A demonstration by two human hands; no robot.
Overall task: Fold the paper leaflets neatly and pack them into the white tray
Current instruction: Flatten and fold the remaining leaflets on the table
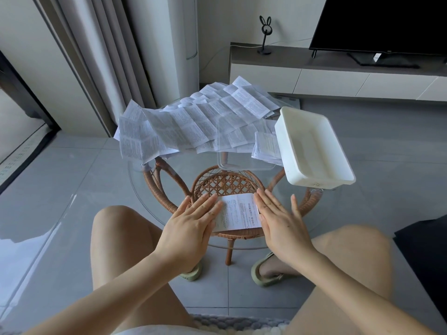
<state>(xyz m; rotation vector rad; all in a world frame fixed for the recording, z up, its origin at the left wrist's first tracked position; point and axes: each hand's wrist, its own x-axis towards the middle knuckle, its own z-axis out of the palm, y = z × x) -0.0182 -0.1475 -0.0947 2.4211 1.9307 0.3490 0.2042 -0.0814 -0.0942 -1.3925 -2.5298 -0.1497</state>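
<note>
Pressed a folded leaflet (239, 212) flat on the glass worktop (154, 189), both hands open.

Gripped nothing: left hand (191, 221) laid palm-down, fingers straight, over the leaflet's left part; right hand (278, 221) laid likewise at its right edge. Sat near the worktop's front edge, printed side up, long axis seemingly left to right between the hands, though partly covered. Stood well apart at the right rim: white tray (312, 182), open side up, long axis near to far. Lay heaped at the far side: unfolded leaflets (183, 126), some under a clear lid (242, 165).

Bare glass (169, 187) before leaflet heap (193, 119)
</note>
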